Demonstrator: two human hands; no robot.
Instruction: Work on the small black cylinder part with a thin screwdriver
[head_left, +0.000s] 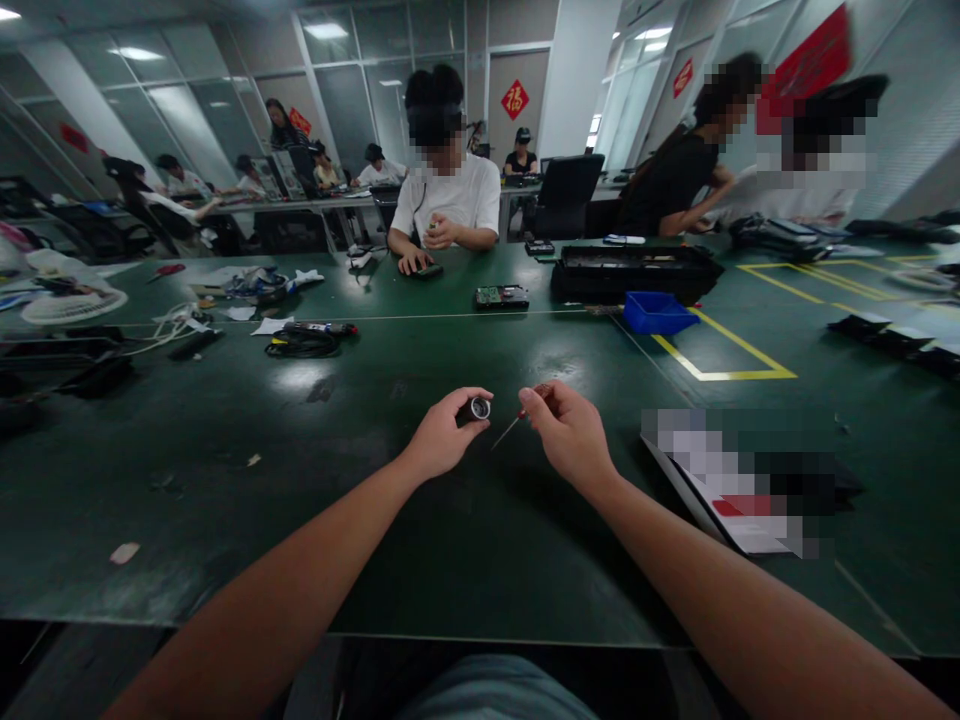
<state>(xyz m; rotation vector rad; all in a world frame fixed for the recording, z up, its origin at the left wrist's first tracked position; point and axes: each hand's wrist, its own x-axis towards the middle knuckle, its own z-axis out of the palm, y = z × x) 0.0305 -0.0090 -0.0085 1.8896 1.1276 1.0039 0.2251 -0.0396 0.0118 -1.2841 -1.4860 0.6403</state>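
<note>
My left hand (444, 438) is closed round a small black cylinder (478, 408), whose round end with a pale ring faces me. Its exact kind I cannot make out; most of it is hidden by the fingers. In my right hand (568, 428) is a thin screwdriver (510, 430) with a reddish handle, pinched between thumb and fingers. The shaft slants down and to the left, its tip below the cylinder and apart from it. Both hands are held above the green table (465, 560).
Across the table a person (450, 195) in white handles small items. A circuboard-like device (501, 297), a black tray (637, 272) and a blue bin (658, 313) stand beyond my hands. Bundled black cable (304, 340) lies left; a partly blurred box-like item (720, 490) lies right.
</note>
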